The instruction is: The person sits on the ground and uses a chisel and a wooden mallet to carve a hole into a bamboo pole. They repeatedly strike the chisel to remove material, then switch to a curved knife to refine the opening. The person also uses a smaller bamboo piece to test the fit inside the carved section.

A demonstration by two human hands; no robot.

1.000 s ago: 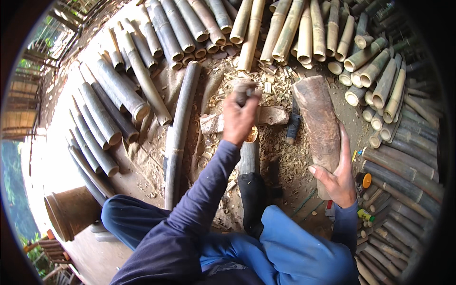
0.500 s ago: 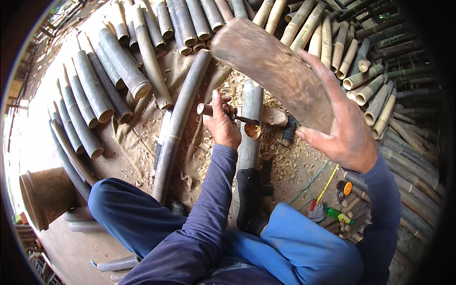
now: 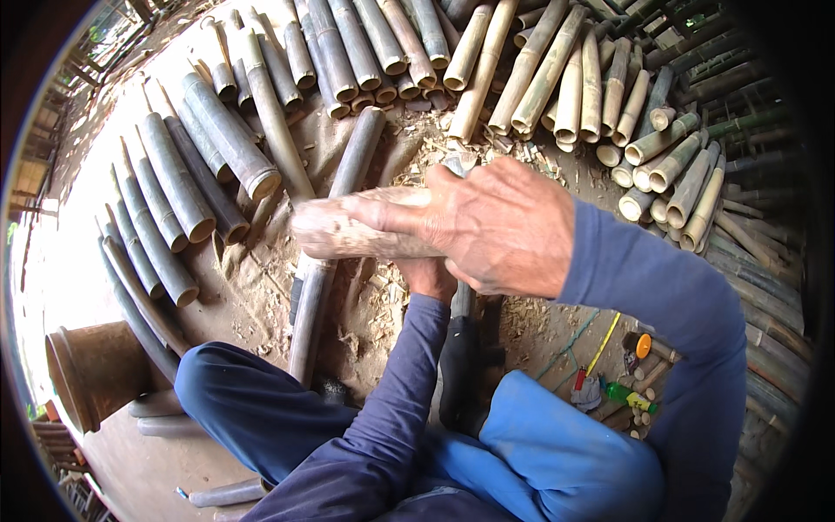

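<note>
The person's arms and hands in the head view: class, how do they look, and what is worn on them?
Both arms wear long, plain, dark blue sleeves, the left sleeve and the right sleeve each ending near the wrist. The right hand is bare, with no glove or wristband visible. The left hand is mostly hidden; its visible part is bare.

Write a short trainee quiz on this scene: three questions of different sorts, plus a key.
1. What does the right hand grip?
A) a white plastic cup
B) a thick brown wooden block
C) a red metal saw

2. True or false: a green-and-yellow bottle lies on the person's right side.

3. Why can't the left hand's grip be read from this view?

Key:
1. B
2. True
3. The right hand and the block hide its fingers.
</note>
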